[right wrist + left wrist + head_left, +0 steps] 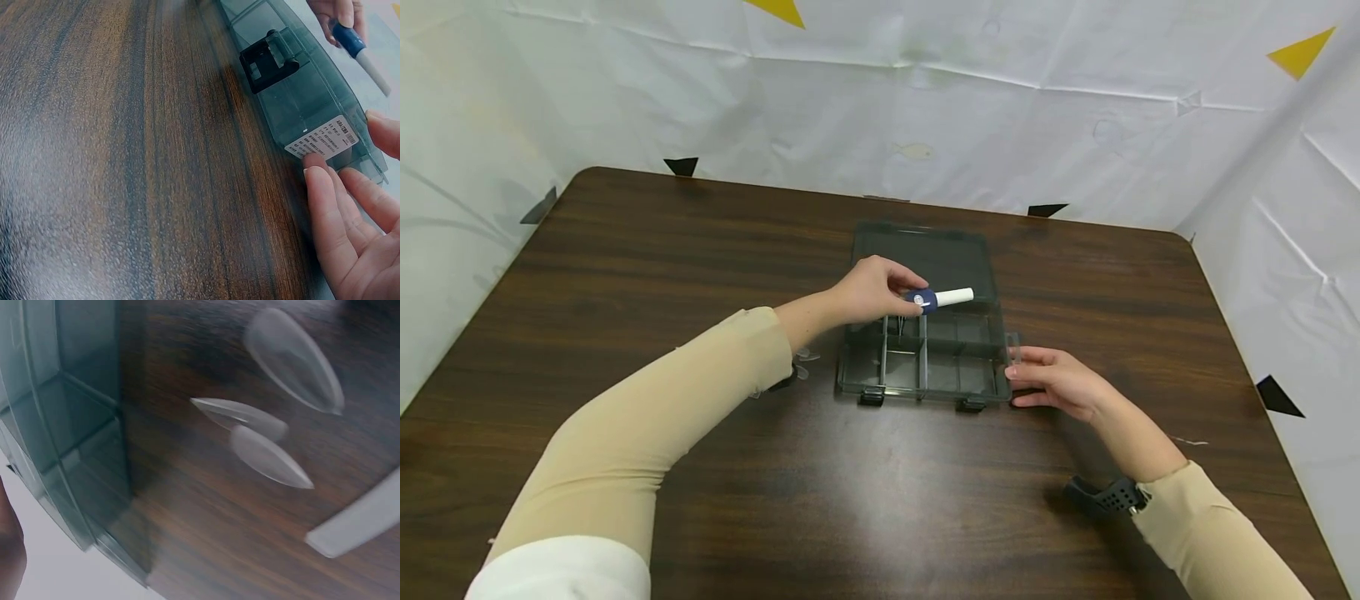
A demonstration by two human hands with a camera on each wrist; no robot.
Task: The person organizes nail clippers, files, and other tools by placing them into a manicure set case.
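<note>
Head view: my left hand (pixel 868 292) is up over the open organizer box (pixel 925 367), fingers and thumb pinched round the blue end of a small tube (pixel 942 297). The tube's white body sticks out to the right, roughly level, above the back row of compartments and clear of the box. From the right wrist view I catch the same tube (pixel 361 51) at the top edge, blue part in the fingers, white end pointing down and right.

My right hand (pixel 1056 382) lies at the box's right end, fingers nearly straight and loose, holding nothing. Fingertips (pixel 315 175) touch the end wall just below a white printed label (pixel 322 142). A black latch (pixel 270 60) sits on the front wall farther along.

The box is smoky, see-through plastic with dividers; its lid (pixel 925 254) lies open flat behind it on the dark wood table (pixel 662 275). The compartments I can see look empty, though the tint makes it hard to be sure.

Left wrist view is blurred: box wall (pixel 69 444) at left, and three pale pointed slips (pixel 269 434) lying on the table just beside it. I cannot tell what they are.

White sheeting (pixel 925 100) hangs behind the table, dotted with yellow and black triangles.
</note>
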